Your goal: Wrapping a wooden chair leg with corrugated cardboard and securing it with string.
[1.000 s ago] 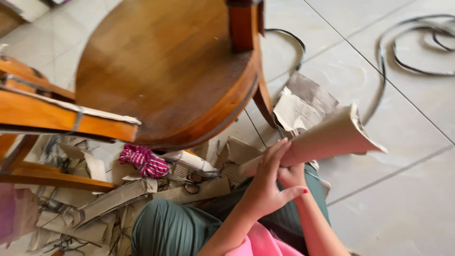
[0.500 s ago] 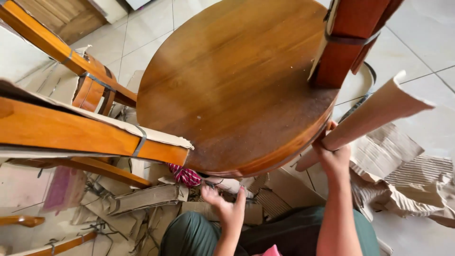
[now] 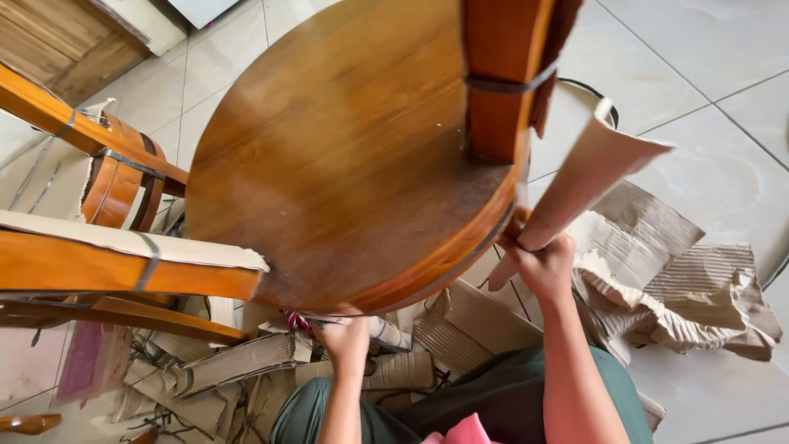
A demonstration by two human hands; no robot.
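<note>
Head view shows your right hand closed around the lower end of a rolled sheet of brown cardboard, held up beside the edge of the round wooden seat of the overturned chair. Your left hand reaches under the seat's rim into the cardboard scraps on the floor; whether it grips anything cannot be told. You seem to be mid-way through stripping packing off the chair. The next move likely calls for a firm pull clear of the strapped chair leg. The cardboard looks stiff, creased and torn along its top edge.
</note>
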